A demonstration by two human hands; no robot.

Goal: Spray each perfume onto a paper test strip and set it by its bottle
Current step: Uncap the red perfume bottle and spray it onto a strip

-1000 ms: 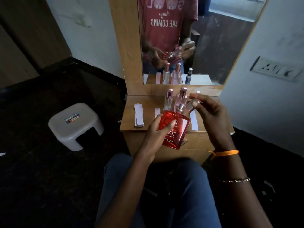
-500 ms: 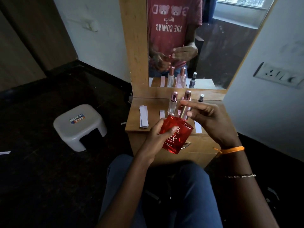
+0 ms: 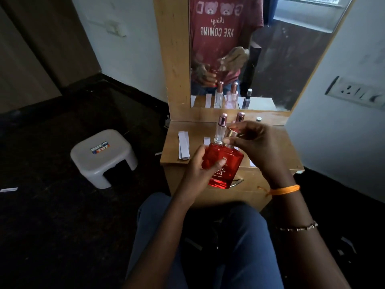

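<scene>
My left hand grips a square red perfume bottle above the front edge of the small wooden dresser. My right hand pinches the bottle's metallic cap, which sits on its neck. Behind stand a clear bottle with a pink cap, a second pink-capped bottle mostly hidden by my fingers, and a small silver-topped vial. A stack of white paper strips lies at the left of the dresser top. A single strip lies by the clear bottle, and another strip's end shows under my right hand.
A mirror rises at the back of the dresser and reflects the bottles and hands. A grey plastic stool stands on the dark floor to the left. A wall socket is at the right. My knees are just below the dresser.
My right hand brought the cap down from beside the bottle onto its neck. The red bottle has stayed in my left hand.
</scene>
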